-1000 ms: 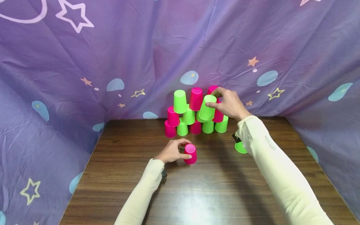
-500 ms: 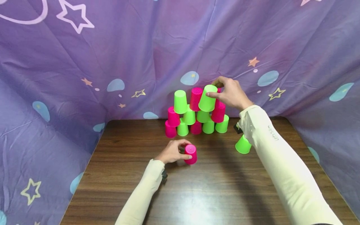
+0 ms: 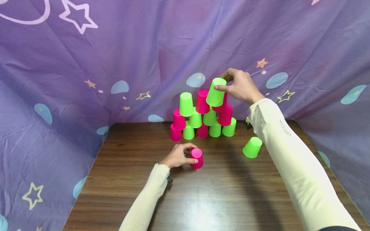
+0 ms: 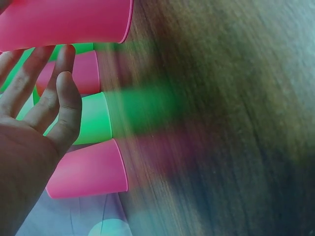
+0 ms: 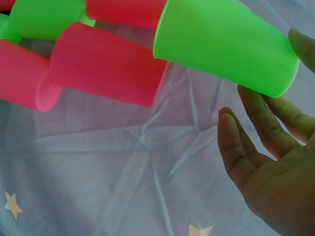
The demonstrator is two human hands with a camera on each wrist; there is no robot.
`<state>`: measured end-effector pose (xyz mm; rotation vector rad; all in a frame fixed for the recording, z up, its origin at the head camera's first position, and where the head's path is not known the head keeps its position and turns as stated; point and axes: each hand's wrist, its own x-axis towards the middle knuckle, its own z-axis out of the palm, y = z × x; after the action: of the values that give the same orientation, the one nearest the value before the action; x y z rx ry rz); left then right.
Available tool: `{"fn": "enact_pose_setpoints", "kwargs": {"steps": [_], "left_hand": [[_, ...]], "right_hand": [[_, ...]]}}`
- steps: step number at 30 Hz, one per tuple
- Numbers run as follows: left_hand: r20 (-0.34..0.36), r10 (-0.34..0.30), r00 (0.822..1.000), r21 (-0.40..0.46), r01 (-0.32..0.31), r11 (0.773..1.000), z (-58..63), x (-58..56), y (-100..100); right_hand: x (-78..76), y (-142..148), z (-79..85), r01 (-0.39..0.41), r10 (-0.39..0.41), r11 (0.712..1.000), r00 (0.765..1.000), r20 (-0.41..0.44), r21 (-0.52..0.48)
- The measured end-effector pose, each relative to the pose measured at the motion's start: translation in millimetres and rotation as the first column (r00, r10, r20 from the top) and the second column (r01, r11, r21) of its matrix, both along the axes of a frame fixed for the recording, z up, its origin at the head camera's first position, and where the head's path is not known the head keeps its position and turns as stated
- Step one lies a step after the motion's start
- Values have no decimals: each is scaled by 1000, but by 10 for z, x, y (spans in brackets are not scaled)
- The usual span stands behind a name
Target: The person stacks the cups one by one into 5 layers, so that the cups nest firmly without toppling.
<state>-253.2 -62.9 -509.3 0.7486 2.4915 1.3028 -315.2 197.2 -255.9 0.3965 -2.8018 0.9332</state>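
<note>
My right hand (image 3: 242, 86) pinches a green cup (image 3: 216, 94) near its closed end, mouth down and slightly tilted. That cup overlaps the upper right of a cup pyramid in the head view; its top row has a green cup (image 3: 186, 104), a pink cup (image 3: 202, 102) and another pink cup (image 3: 220, 106) partly hidden behind the held one. In front of the pyramid, my left hand (image 3: 177, 155) has thumb and fingers around an upside-down pink cup (image 3: 197, 159) low at the table. The left wrist view shows this pink cup (image 4: 69, 19) against the fingertips.
Several upside-down pink and green cups form the lower rows, including a green cup (image 3: 229, 127) at the right end. A single green cup (image 3: 252, 147) stands apart to the right on the wooden table (image 3: 130, 192). Purple star-patterned cloth (image 3: 144, 48) hangs right behind the pyramid.
My right hand has lifted its green cup from in front of the pyramid's upper right to the height of its top row and above. My left hand and its pink cup have stayed put.
</note>
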Motion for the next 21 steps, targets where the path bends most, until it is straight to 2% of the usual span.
{"fn": "enact_pose_setpoints", "kwargs": {"steps": [10,21], "left_hand": [[-6,6,1000,-2,-6,1000,2,4,0],[-7,7,1000,11,-7,1000,-15,-1,4]], "right_hand": [[-75,-20,124,11,-11,1000,1000,2,3],[-203,-99,144,67,-66,998,997,-29,22]]}}
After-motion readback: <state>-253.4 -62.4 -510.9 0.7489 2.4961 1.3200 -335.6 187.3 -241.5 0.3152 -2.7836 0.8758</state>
